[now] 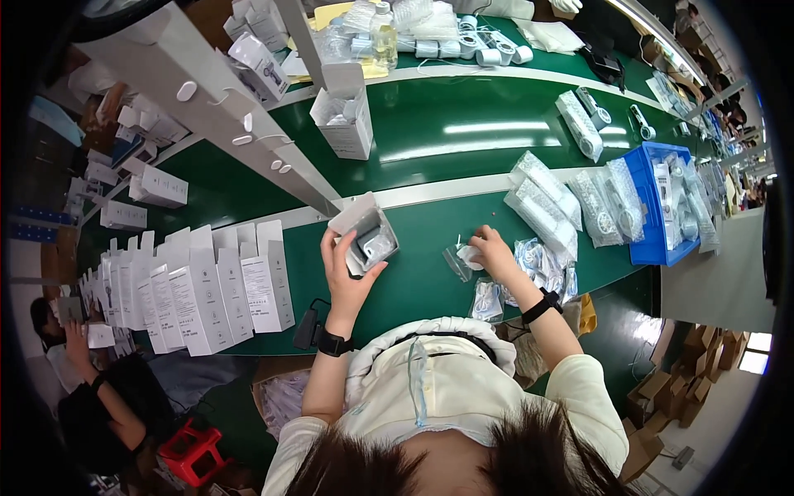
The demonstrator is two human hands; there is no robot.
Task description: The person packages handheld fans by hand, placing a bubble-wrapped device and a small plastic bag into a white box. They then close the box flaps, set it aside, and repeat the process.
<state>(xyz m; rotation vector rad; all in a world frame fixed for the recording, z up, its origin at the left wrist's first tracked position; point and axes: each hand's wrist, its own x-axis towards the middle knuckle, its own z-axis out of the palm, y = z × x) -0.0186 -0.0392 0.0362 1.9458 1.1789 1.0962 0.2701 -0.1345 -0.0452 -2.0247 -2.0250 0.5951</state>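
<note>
My left hand (352, 277) grips an open white box (360, 217) by its sides, tilted above the green table (430, 211). Inside the box lies a plastic-wrapped item (378, 242), part white and part dark. My right hand (495, 255) is closed on a small clear plastic bag (459, 260) with something white in it; the exact contents are hidden by the fingers. Just beside that hand rests a pile of small bagged parts (538, 269), white and bluish. One more such bag (486, 299) lies near the table's front edge.
Several upright open white boxes (236, 289) stand in a row at left. Bubble-wrapped packs (542, 211) lie at right, next to a blue crate (653, 198) of wrapped devices. An open white box (343, 124) stands on the far surface. A metal post (223, 107) rises at left.
</note>
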